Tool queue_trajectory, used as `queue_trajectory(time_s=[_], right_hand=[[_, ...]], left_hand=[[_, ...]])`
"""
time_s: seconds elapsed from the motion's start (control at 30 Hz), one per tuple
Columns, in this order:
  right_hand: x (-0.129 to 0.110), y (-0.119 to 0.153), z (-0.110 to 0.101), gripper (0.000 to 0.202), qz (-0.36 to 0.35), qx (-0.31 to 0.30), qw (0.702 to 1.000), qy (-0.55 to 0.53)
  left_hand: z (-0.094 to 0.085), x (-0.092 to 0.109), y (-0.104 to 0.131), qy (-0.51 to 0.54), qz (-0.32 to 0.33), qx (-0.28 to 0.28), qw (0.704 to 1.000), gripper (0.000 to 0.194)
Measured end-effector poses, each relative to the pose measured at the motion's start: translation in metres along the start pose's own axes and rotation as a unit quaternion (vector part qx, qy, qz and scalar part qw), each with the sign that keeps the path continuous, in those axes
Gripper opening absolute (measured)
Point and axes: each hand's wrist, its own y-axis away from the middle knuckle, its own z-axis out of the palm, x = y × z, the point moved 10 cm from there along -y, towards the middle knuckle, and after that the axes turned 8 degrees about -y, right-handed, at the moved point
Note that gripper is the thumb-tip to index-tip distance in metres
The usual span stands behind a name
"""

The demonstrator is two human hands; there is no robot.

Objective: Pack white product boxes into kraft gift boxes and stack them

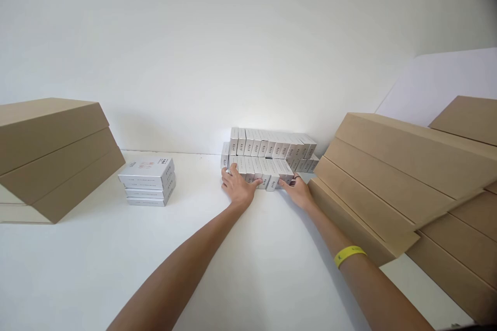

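Note:
Several small silver-white boxes [272, 147] stand upright in two stacked rows against the back wall on a white table [97, 258]. My left hand [237, 185] presses against the left end of the front row of boxes [258, 168], fingers spread on them. At the right end of that same row rests my right hand [298, 191], fingers touching the boxes. A ring shows on a right finger, and a yellow wristband [348, 254] circles my right wrist. Both hands squeeze the row between them.
Three flat silver boxes [148, 181] lie stacked to the left. Large brown cardboard cartons [50, 155] are piled at the far left, and more cartons [392, 186] lean in a stack on the right, close to my right forearm. A white wall stands behind.

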Motion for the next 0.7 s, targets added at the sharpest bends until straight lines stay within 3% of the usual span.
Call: queue_trajectory(time_s=[0.07, 0.13, 0.3, 0.5, 0.7], right_hand=[[-0.005, 0.007, -0.007, 0.044, -0.017, 0.043, 0.999, -0.003], [-0.009, 0.014, -0.015, 0.048, -0.034, 0.086, 0.996, -0.009], [-0.013, 0.028, -0.021, 0.04, -0.041, 0.132, 0.99, -0.025], [-0.018, 0.038, -0.009, 0.039, -0.012, 0.119, 0.992, -0.046], [-0.011, 0.054, -0.006, 0.04, 0.014, 0.106, 0.993, -0.05]], left_hand=[[-0.009, -0.001, 0.001, 0.0, 0.02, -0.002, 1.0, 0.107], [-0.024, 0.003, 0.0, 0.003, 0.052, 0.008, 0.999, 0.108], [-0.056, 0.021, -0.021, 0.03, 0.096, 0.021, 0.995, 0.074], [-0.047, 0.037, -0.07, 0.035, 0.056, -0.029, 0.997, 0.052], [-0.036, 0.03, -0.089, 0.011, 0.023, -0.04, 0.999, 0.042]])
